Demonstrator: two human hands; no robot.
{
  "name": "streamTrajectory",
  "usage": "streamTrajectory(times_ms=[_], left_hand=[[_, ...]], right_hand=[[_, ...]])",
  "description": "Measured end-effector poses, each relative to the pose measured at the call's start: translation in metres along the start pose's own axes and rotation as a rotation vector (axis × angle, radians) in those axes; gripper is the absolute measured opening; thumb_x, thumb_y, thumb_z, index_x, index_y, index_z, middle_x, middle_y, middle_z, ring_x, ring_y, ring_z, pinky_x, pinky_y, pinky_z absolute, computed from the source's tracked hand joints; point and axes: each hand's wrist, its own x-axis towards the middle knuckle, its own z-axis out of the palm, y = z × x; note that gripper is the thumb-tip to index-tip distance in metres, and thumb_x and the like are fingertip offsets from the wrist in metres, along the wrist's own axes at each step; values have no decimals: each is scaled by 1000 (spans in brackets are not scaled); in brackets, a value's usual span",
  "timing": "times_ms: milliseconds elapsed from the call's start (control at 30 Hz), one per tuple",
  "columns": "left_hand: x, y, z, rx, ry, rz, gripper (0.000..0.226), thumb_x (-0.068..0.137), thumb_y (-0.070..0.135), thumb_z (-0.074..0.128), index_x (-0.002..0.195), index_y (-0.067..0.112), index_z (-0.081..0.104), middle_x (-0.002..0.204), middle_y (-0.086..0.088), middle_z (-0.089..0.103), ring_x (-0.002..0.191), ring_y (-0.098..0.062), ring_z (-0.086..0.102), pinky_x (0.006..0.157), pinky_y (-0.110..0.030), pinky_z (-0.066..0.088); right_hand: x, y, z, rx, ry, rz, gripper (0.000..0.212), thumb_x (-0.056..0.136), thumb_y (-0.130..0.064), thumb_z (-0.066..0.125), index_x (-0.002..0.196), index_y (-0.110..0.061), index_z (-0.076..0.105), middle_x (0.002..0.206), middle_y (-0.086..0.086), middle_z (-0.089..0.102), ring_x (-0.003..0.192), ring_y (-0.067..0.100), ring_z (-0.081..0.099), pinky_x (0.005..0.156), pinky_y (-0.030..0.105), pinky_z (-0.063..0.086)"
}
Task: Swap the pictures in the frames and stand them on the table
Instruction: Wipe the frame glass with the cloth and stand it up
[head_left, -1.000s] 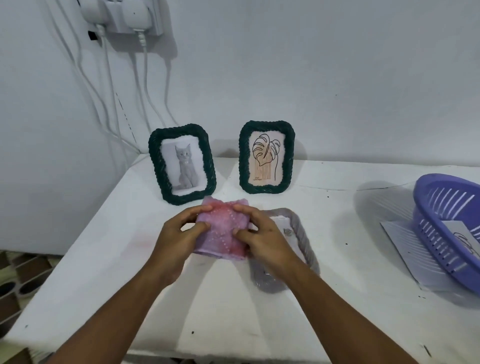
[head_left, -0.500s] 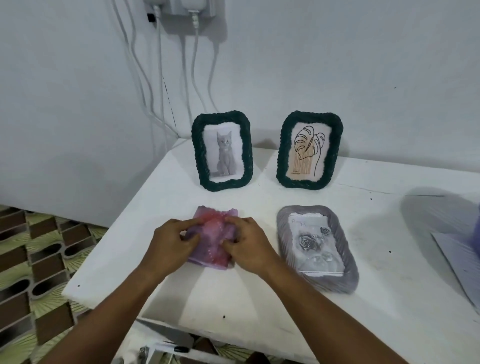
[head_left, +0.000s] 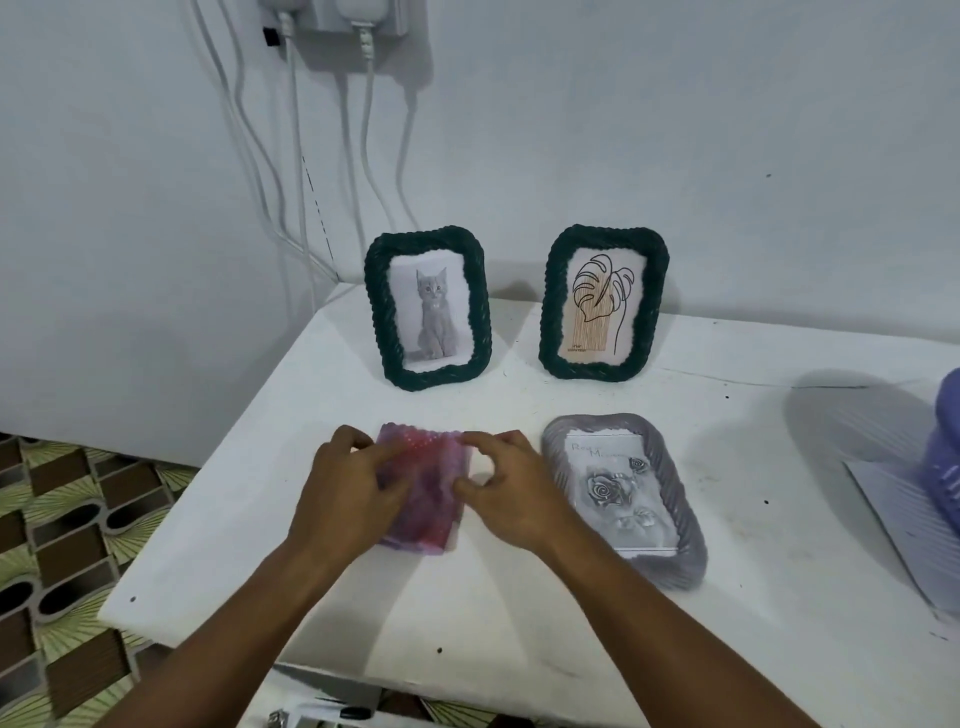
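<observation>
A pink-purple frame (head_left: 423, 488) was held flat on the white bench (head_left: 519, 613) by both hands. The left hand (head_left: 353, 488) was laid over its left half, with fingers curled onto the surface and the upper left edge. The right hand (head_left: 511, 491) was set at the right edge, thumb and forefinger bent toward each other as if pinching the rim or a tab there; whether anything was actually caught between them could not be told. No picture could be seen in this frame, so it was judged to be lying face down, with its back being worked on.

Just beside the right hand, a grey frame (head_left: 626, 493) was lying flat, face up, with a rose picture (head_left: 621, 491) in it. Farther back, near the wall, two dark green frames were standing upright: one with a cat picture (head_left: 428, 317) and one with a leaf drawing (head_left: 602, 306). At the right edge, part of a purple basket (head_left: 943, 467) was seen resting on a sheet of paper (head_left: 893, 525).

The green pair was taken as likely finished. The two flat frames were judged to be left: pictures not yet exchanged, neither stood up.
</observation>
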Motion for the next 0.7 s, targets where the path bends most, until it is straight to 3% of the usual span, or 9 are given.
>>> streamTrajectory(times_ms=[100, 167, 233, 400, 567, 700], left_hand=[[6, 32, 10, -97, -56, 93, 33, 86, 29, 57, 118, 29, 64, 105, 2, 60, 95, -15, 58, 90, -26, 45], [9, 54, 22, -90, -114, 167, 34, 88, 33, 55, 121, 35, 60, 99, 7, 64, 84, -9, 60, 85, -30, 49], [13, 71, 36, -124, -210, 190, 37, 90, 32, 55, 127, 37, 53, 106, 6, 63, 78, -7, 60, 79, -27, 50], [21, 97, 63, -134, -367, 196, 49, 90, 36, 57, 137, 34, 42, 122, -2, 57, 96, -17, 60, 80, -25, 45], [20, 107, 71, -180, -365, 193, 53, 90, 30, 58, 140, 29, 42, 128, -4, 55, 102, -26, 61, 91, -30, 45], [17, 114, 73, -386, -358, 59, 49, 88, 22, 61, 134, 34, 48, 119, 10, 56, 99, -11, 58, 79, -19, 43]], right_hand=[[-7, 20, -36, -27, 178, 45, 40, 89, -28, 63, 128, -26, 55, 115, -1, 54, 84, 12, 58, 77, 19, 40], [-14, 36, -59, -29, 265, 113, 35, 90, -25, 62, 125, -27, 57, 113, -5, 57, 89, 10, 58, 77, 19, 44], [-22, 53, -77, -80, 311, 165, 31, 91, -25, 60, 121, -30, 57, 115, -7, 57, 92, 10, 58, 79, 19, 45], [-41, 88, -99, -247, 417, 207, 32, 91, -29, 56, 124, -28, 57, 118, 4, 58, 107, 21, 50, 85, 25, 34], [-44, 106, -100, -364, 304, 361, 44, 91, -40, 47, 135, -35, 44, 123, 10, 54, 118, 31, 41, 91, 36, 33], [-47, 98, -101, -161, 265, 354, 43, 92, -36, 52, 134, -38, 43, 116, 7, 51, 116, 28, 41, 95, 34, 35]])
